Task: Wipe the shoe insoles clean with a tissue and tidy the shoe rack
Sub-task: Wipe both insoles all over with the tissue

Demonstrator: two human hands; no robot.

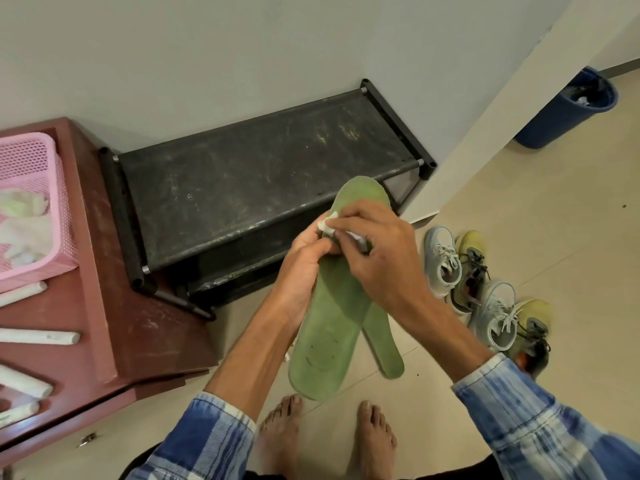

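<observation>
One pink plastic basket (31,209) sits far left on the red-brown wooden tabletop (117,282). Next to that, the dusty black shoe rack (259,188) stands by the wall. In front of it, your left hand (304,261) grips two long green insoles (329,327) near their toe end, one lying across the other, up above the floor (519,209). Your right hand (377,261) pinches a small white tissue (326,228) and presses it on the upper one. Four laced shoes (443,265), pale blue and yellow, sit on the floor to the right.
</observation>
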